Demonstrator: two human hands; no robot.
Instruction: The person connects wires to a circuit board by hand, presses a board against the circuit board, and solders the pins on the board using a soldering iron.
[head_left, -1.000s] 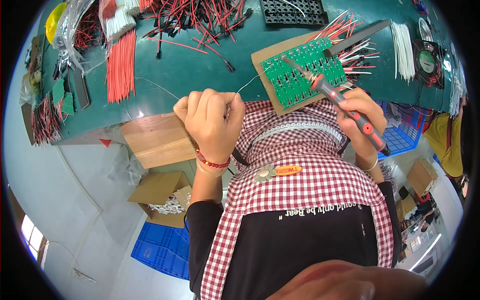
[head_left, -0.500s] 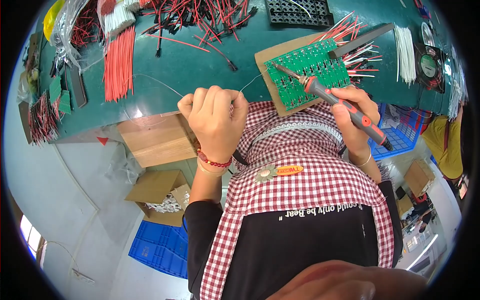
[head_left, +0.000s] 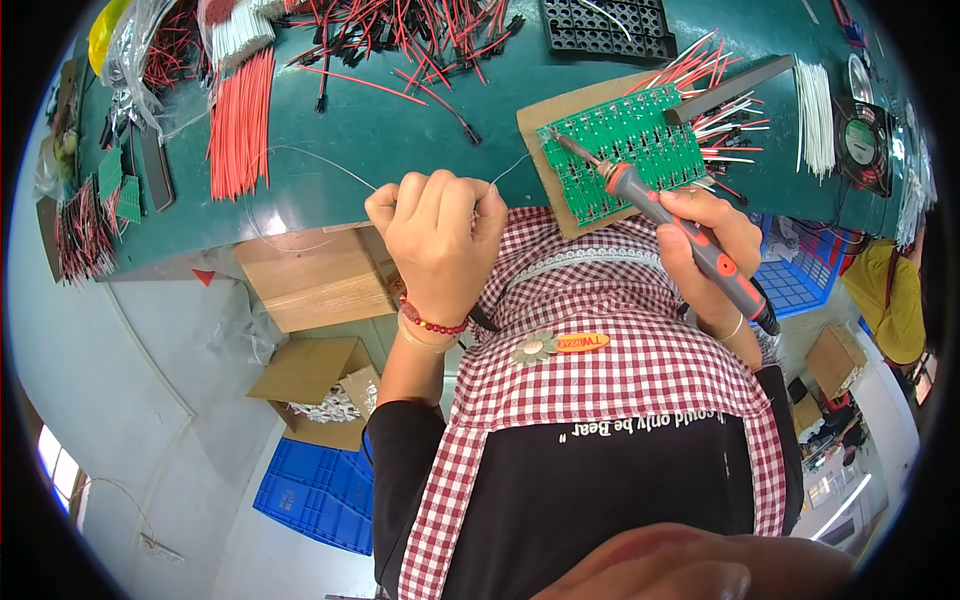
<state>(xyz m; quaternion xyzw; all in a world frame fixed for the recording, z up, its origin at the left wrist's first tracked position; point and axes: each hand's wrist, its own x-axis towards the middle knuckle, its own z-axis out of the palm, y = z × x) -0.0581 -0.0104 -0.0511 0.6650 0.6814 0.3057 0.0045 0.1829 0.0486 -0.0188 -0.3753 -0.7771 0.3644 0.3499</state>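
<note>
A thin silvery solder wire is pinched in my closed left hand. Its short free end points toward the left edge of a green circuit board panel; the rest trails off to the left. My right hand is wrapped round the grey and red handle of a soldering iron. The iron's tip is over the upper left corner of the panel; whether it touches cannot be made out. Beneath the panel lies brown cardboard. A dark bar rests across the panel's right side, where red and white wires stick out.
On the green table lie a red wire bundle, a heap of red and black leads, a black tray with holes, white wires and a small fan. A blue crate stands below at right.
The view has shifted slightly. My left hand sits a little farther right, and the solder's free end has drawn slightly back from the panel. The iron's tip stays near the same corner.
</note>
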